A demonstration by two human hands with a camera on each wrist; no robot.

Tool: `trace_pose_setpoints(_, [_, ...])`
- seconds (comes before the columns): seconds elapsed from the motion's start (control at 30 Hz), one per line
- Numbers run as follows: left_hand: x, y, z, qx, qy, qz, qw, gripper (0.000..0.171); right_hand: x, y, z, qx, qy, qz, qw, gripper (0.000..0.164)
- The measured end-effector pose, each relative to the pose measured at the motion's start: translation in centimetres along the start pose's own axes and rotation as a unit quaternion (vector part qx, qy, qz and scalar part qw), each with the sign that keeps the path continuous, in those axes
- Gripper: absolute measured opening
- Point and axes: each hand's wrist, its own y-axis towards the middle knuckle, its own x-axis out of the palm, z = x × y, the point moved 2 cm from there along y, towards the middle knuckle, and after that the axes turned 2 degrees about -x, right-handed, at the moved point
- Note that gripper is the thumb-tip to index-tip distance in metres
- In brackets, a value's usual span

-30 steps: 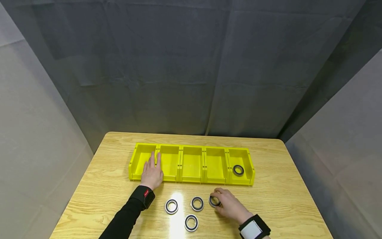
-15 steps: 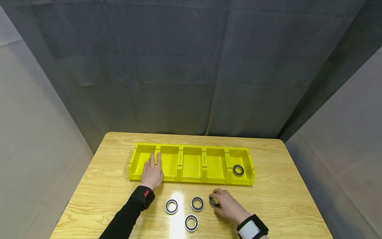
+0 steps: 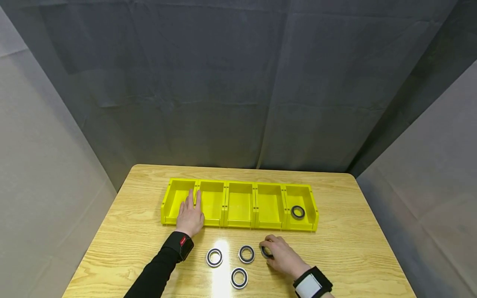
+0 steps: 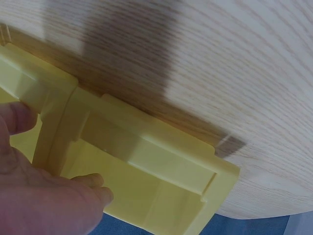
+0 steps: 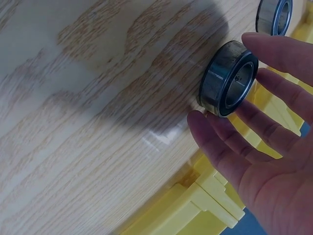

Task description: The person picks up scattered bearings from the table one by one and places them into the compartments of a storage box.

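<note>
My right hand [image 3: 285, 256] holds a ball bearing [image 5: 213, 83] on the table, thumb at one side of its rim and fingertips around the other. From the head view the fingers partly cover it. My left hand [image 3: 191, 217] rests with fingers extended over the divider between the two leftmost yellow bins [image 3: 240, 226]; the left wrist view shows it over the bin wall [image 4: 146, 147]. Another bearing [image 3: 292, 212] lies inside the rightmost bin. Left of my right hand are three loose bearings, a left one [image 3: 208, 257], a middle one [image 3: 240, 254] and a nearer one [image 3: 232, 278].
Several yellow bins stand joined in a row across the wooden table [image 3: 354, 240]. A dark grey cloth [image 3: 186, 103] hangs behind the table's far edge. Pale cloth panels flank it at the left [image 3: 44, 165] and right [image 3: 428, 178].
My right hand and wrist have shifted slightly left over the bearing, which stays at about the same spot. The left hand, bins and other bearings look unchanged.
</note>
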Motion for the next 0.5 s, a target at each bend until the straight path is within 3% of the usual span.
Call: trace_pose_setpoints(0.5, [0.14,0.01,-0.03,-0.004,-0.001,-0.004,1.0,0.073,0.39,0.42,-0.17,0.006,-0.031,0.005,0.999,0.038])
